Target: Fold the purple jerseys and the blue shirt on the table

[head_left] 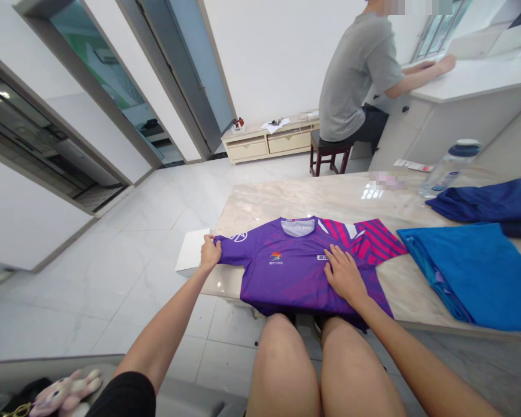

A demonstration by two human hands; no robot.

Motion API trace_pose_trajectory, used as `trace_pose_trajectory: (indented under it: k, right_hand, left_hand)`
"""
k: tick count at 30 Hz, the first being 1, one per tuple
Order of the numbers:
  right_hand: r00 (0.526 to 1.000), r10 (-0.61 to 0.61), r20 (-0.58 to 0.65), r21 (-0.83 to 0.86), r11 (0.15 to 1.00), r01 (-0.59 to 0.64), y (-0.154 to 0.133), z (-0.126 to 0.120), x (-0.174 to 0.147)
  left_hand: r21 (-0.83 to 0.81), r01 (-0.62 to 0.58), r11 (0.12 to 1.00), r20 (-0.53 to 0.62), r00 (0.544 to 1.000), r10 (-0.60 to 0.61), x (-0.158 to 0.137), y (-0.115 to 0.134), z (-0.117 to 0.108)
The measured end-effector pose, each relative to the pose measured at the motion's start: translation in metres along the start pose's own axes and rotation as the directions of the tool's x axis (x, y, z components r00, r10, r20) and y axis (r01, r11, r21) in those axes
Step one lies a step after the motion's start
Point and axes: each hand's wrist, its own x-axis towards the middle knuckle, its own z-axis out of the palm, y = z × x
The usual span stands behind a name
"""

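Note:
A purple short-sleeved sports shirt [282, 272] lies front up across the table, its collar pointing away from me and its lower part hanging over the near edge. One sleeve is plain purple with a white emblem; the other has pink stripes. My left hand [211, 253] grips the end of the purple sleeve at the table's left edge. Flat on the chest, beside a white printed logo, rests my right hand [345, 275] with its fingers spread. To the right of the shirt is a folded blue garment [490, 272].
Behind it lies a dark blue folded cloth [490, 200] beside a clear water bottle [449, 168] on the marble-look table [260, 200]. A white box [191, 252] stands at the table's left end. Another person [356, 75] sits on a stool [330, 153] at a white counter.

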Motion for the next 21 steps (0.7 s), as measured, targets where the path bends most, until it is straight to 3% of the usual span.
trace_pose_trajectory:
  k: [6, 10, 13, 16, 19, 21]
  right_hand:
    - [1.0, 0.012, 0.02, -0.029, 1.0, -0.011, -0.004, -0.002, 0.003]
    - [0.999, 0.018, 0.04, -0.05, 0.999, -0.016, -0.006, -0.005, 0.003]
    - [0.998, 0.03, 0.054, -0.044, 0.999, -0.027, -0.008, -0.007, 0.003]
    - [0.997, 0.04, 0.071, -0.031, 0.999, -0.038, -0.01, -0.01, 0.003]
    - [0.996, 0.043, 0.081, -0.021, 0.999, -0.042, -0.012, -0.012, 0.004]
    - [0.995, 0.043, 0.093, -0.014, 0.999, -0.042, -0.012, -0.013, 0.005]
  left_hand:
    - [-0.071, -0.087, 0.994, -0.034, 0.996, 0.085, -0.013, 0.051, -0.007]
    - [-0.186, -0.201, 0.962, 0.009, 0.978, 0.207, -0.034, 0.102, 0.022]
    - [-0.447, -0.211, 0.869, 0.118, 0.949, 0.291, -0.054, 0.131, 0.053]
    - [-0.576, -0.226, 0.785, 0.166, 0.908, 0.384, -0.067, 0.133, 0.073]
    - [-0.419, -0.393, 0.818, 0.147, 0.86, 0.488, -0.073, 0.112, 0.082]
    - [-0.283, -0.526, 0.802, 0.171, 0.795, 0.582, -0.078, 0.092, 0.087]
